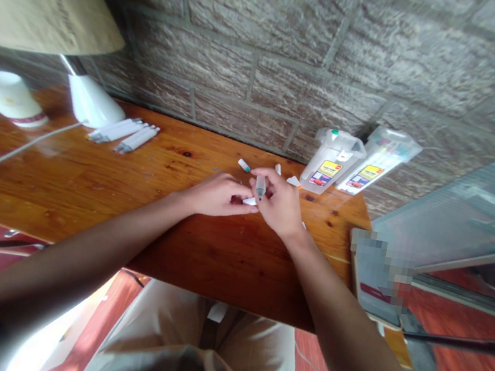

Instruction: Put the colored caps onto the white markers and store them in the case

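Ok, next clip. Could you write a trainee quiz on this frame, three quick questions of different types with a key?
1. Multiple choice: what is the right hand holding?
A) a phone
B) a marker
C) a cable

2. True or false: the paper cup is further left in the picture than the lamp base.

3. Count: how many clear plastic containers with yellow labels are on the table, near the stone wall?

Key:
1. B
2. True
3. Two
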### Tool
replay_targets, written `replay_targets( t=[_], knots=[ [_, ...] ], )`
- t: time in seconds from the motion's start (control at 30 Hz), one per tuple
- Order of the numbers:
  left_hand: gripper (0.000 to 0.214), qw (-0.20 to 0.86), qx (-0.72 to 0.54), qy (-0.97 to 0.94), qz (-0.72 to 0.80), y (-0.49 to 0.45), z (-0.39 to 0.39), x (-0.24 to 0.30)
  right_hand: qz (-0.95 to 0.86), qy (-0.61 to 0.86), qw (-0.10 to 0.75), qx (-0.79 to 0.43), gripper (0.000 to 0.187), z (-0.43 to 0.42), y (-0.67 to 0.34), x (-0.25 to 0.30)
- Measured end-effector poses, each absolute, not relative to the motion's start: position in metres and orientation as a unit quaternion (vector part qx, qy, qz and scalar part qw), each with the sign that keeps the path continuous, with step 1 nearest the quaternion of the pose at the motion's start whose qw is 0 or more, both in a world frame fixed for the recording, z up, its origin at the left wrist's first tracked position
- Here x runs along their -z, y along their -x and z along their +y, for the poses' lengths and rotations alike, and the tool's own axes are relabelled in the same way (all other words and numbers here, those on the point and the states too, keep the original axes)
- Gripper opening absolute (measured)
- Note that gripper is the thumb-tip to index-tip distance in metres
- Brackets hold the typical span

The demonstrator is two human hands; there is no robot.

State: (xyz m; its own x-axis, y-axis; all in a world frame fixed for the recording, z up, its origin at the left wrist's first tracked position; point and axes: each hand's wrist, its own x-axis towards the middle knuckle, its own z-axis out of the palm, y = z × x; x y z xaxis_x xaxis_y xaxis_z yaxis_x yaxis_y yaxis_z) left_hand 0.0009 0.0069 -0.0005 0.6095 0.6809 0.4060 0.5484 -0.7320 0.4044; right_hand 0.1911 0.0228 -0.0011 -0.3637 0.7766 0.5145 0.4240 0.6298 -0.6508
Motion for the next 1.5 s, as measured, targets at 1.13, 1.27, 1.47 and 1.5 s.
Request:
replay_targets(
  t=[1.13,1.27,1.47,1.5],
  knots=[
    [0.036,0.115,-0.265,-0.897,0.335,0.0003,0.0076,0.0008,-0.808,0.364,0.42,-0.196,0.024,0.0222,-0.19,0.0009],
    [0.035,0.113,-0.272,-0.896,0.331,0.0002,0.0078,0.0009,-0.81,0.366,0.417,-0.189,0.023,0.0223,-0.1904,0.0017],
    [0.039,0.108,-0.274,-0.896,0.331,0.0002,0.0083,0.002,-0.811,0.372,0.411,-0.186,0.024,0.0228,-0.19,0.0023],
    [0.04,0.108,-0.274,-0.896,0.332,0.0001,0.0082,0.002,-0.811,0.372,0.412,-0.187,0.025,0.0228,-0.1899,0.0022]
  ],
)
